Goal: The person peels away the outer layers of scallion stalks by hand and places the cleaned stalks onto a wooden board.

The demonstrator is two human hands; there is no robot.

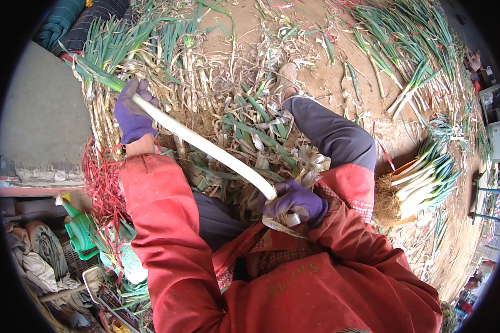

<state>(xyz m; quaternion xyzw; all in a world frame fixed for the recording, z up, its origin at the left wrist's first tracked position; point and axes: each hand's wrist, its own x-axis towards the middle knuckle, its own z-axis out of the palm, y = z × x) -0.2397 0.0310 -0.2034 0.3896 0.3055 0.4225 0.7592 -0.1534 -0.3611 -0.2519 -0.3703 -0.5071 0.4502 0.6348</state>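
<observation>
A long Welsh onion (208,145) with a bare white shank stretches diagonally between my hands. My left hand (135,110), in a purple glove, grips it where white turns to green leaf. At the trimmed root end, my right hand (302,204), also in a purple glove, has its fingers curled against the shank. A pale strip of peel (281,227) hangs under that hand, beside a small whitish piece I cannot make out. Beyond my left hand stand unpeeled Welsh onions (102,112) with dry, dirty skins. Leaf and skin scraps (258,129) are heaped below the held shank.
Cleaned Welsh onions (421,179) lie stacked at right, roots towards me. A larger pile (416,45) covers the far right ground. Red ties (106,183) hang at left near a green watering can (79,229). A concrete slab (46,112) borders the left side.
</observation>
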